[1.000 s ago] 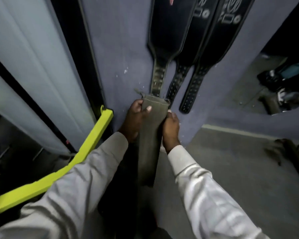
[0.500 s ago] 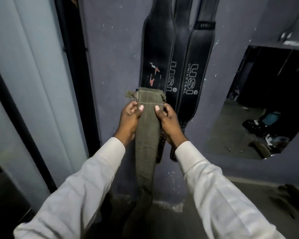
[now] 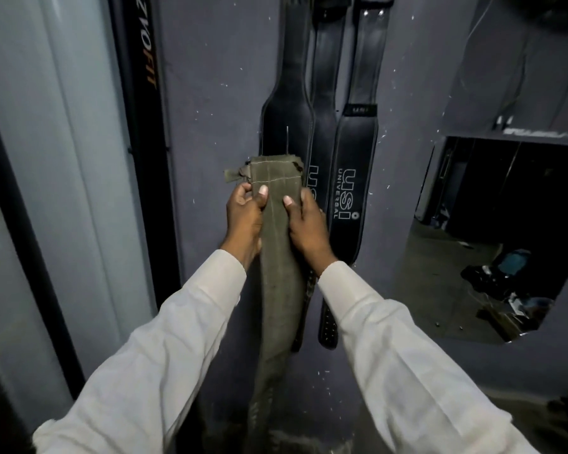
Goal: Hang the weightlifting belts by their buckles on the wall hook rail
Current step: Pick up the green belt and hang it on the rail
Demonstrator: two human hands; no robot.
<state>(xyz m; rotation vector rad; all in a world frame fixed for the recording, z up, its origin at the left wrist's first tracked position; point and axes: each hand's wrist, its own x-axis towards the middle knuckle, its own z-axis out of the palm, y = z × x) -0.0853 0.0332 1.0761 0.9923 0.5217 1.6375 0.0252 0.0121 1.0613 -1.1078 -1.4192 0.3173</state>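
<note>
A dim gym corner with a grey wall (image 3: 217, 93) faces the person, a mirror (image 3: 473, 240) set into it on the right. Nearest, two white sleeves reach forward, and between them a green belt (image 3: 277, 273) trails down toward the floor. The left hand (image 3: 245, 217) and the right hand (image 3: 305, 224) are each clamped on that belt just below its top end, thumbs pressed on its front, holding it up against the wall. A small strap tab sticks out at the top left; whether a buckle is there cannot be told. Beyond, three black belts (image 3: 354, 158) already hang side by side, their tops running out of view, so the hook rail is not seen. By this showing three are done; the green belt is not yet hung and has to go higher.
</note>
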